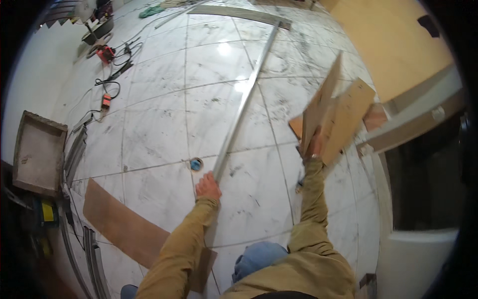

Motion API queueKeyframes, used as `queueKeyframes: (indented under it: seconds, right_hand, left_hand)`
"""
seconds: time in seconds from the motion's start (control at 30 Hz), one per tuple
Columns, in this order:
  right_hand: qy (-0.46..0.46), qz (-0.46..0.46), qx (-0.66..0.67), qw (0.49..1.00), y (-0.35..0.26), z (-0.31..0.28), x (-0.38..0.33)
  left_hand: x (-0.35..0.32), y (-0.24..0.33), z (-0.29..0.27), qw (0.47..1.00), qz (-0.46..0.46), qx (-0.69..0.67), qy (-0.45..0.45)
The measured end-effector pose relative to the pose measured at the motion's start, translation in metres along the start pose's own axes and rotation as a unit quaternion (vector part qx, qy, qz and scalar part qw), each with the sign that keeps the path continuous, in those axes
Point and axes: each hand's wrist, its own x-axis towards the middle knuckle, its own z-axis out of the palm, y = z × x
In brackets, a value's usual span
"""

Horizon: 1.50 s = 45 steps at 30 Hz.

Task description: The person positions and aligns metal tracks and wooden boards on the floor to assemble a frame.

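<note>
My left hand is closed around the near end of a long silvery metal bar, which runs away from me across the tiles. A roll of tape with blue in its middle lies just beyond that hand. My right hand grips a thin wooden board standing on edge. Another tan board leans beside it, and part of that hand is hidden between the two. A small dark tool lies on the floor by my right forearm.
A long brown board strip lies under my left forearm. At the far end of the bar rests a wooden plank. Cables and a red-and-black device line the left wall, near a wooden tray and metal profiles. A large yellowish panel stands at right.
</note>
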Motion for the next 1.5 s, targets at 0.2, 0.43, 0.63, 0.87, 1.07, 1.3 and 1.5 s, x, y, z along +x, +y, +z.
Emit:
queueKeyframes:
  seconds: [0.2,0.43,0.63,0.87,1.07,1.3,1.5]
  right_hand:
    - [-0.09,-0.071,-0.125,0.986,-0.058,-0.083,-0.208]
    - [-0.245,-0.246,-0.321,0.881,-0.091,-0.097,-0.277]
    - [-0.423,-0.2,-0.279,0.838,-0.127,-0.022,-0.394]
    - [-0.633,-0.097,-0.294,0.709,-0.085,0.083,-0.542]
    - [-0.672,-0.154,-0.407,0.599,-0.055,0.114,-0.612]
    - [-0.692,-0.213,-0.383,0.574,0.016,0.072,-0.688]
    - [-0.723,-0.131,-0.444,0.513,0.04,0.069,-0.703]
  left_hand:
    - [0.002,0.016,-0.017,0.999,0.018,-0.039,-0.008]
    - [-0.02,0.043,-0.101,0.622,-0.06,-0.726,-0.288]
    - [-0.075,-0.042,-0.2,0.544,-0.043,-0.793,-0.271]
    - [-0.167,-0.247,-0.208,0.647,-0.405,-0.634,0.128]
    - [-0.282,-0.311,-0.136,0.677,-0.522,-0.478,0.203]
    - [-0.399,-0.38,-0.072,0.698,-0.462,-0.489,0.246]
    - [-0.439,-0.391,-0.063,0.747,-0.492,-0.373,0.246]
